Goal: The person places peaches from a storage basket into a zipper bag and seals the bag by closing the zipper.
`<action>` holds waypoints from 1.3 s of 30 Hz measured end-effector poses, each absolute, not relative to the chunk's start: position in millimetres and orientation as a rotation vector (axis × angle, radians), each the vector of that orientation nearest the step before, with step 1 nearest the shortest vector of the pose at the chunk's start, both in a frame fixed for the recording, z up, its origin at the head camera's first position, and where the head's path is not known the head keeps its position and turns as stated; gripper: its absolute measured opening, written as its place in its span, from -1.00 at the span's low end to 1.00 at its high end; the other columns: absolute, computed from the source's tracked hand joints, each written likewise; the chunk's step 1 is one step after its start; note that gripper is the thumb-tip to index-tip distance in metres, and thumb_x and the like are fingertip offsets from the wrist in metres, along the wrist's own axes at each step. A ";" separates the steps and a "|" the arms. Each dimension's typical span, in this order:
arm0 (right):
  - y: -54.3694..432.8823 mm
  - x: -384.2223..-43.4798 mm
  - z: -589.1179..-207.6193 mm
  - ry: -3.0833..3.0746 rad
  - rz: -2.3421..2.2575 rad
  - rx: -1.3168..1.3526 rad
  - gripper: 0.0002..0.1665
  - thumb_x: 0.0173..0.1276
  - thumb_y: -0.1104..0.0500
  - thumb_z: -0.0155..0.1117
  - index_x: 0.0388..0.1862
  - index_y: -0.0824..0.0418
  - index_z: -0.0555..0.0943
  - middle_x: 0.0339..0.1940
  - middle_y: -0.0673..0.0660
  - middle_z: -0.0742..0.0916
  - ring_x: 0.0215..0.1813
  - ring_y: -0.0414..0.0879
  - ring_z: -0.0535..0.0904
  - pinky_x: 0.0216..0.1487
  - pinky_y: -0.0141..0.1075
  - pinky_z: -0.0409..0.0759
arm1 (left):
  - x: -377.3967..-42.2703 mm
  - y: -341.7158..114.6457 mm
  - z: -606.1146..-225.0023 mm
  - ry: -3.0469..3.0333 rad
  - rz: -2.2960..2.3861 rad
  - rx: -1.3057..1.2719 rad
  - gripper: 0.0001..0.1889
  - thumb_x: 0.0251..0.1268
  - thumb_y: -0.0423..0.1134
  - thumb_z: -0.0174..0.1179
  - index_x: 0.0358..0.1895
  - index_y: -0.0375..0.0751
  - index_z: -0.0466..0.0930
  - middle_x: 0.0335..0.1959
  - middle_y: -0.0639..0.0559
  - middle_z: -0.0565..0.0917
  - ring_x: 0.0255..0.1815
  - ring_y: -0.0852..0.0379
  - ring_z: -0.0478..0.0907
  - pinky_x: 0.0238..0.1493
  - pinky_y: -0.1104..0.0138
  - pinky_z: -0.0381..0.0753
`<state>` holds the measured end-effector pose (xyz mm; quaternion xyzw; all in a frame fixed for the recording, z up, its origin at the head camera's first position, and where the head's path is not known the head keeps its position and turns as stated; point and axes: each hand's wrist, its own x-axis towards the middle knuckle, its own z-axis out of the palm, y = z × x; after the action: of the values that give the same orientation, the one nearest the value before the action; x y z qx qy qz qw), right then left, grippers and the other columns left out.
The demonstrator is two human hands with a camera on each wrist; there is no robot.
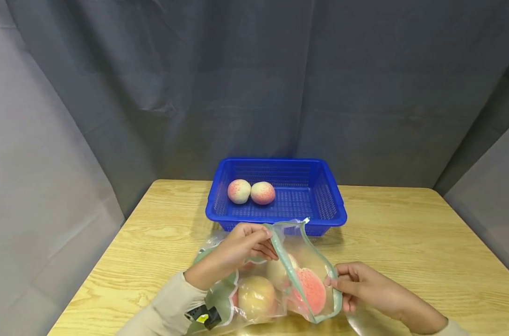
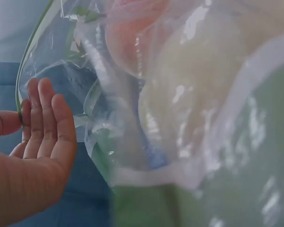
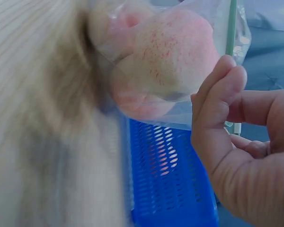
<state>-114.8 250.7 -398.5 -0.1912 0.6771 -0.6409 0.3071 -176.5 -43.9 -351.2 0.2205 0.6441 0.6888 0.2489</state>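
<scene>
Clear zip bag [image 1: 266, 277] with peaches [image 1: 256, 296] inside, just in front of the blue basket [image 1: 237, 219]. Looks floppy and slick, fruit probably weighs it down; I'd grab the green zip strip [image 1: 290, 269]. Left hand [image 1: 242, 249] and right hand [image 1: 370, 289] each pinch a mouth edge. Mouth points toward the basket's right-hand side, long axis roughly along its front.

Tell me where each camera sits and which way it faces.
Head: on the head, looking forward and down at bag and blue basket; left hand, right hand, sleeves show.
Left wrist: worn there, facing the bag up close; left hand shows.
Right wrist: worn there, facing bag and basket; right hand shows.
Head and right wrist share the bag, basket and right hand.
</scene>
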 end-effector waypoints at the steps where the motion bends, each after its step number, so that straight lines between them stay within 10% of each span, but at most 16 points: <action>1: 250.1 -115.4 -395.1 1.790 -1.701 -0.518 -0.78 0.52 0.22 -0.03 -0.19 0.39 0.47 -0.54 -0.05 0.67 -0.51 -0.31 0.56 -0.48 -0.52 0.55 | -177.1 -46.4 -349.4 1.752 1.891 0.617 -0.77 0.42 -0.25 -0.04 -0.31 -0.31 0.55 -0.48 0.07 0.69 -0.41 0.19 0.65 -0.24 0.36 0.68; 21: 236.5 -127.3 -375.4 1.914 -1.652 -0.684 -0.67 0.53 0.27 -0.08 -0.03 0.58 0.43 -0.49 -0.05 0.62 -0.54 -0.32 0.47 -0.54 -0.49 0.47 | -180.4 -64.2 -332.1 1.755 1.996 0.633 -0.77 0.44 -0.26 -0.05 -0.37 -0.19 0.55 -0.47 0.08 0.69 -0.40 0.20 0.66 -0.22 0.37 0.69; 39: 282.4 -123.3 -430.9 1.753 -1.593 -0.574 -0.65 0.48 0.36 -0.06 0.10 0.64 0.35 -0.51 0.01 0.65 -0.55 -0.32 0.53 -0.51 -0.54 0.54 | -168.8 -17.6 -372.3 1.761 1.717 0.571 -0.71 0.40 -0.30 0.01 -0.16 -0.57 0.53 -0.29 -0.30 0.72 -0.38 0.20 0.67 -0.20 0.32 0.70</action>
<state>-123.3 282.4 -430.9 -0.2209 0.6751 -0.6135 0.3449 -168.8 -17.6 -372.3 0.2155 0.6645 0.6479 0.3037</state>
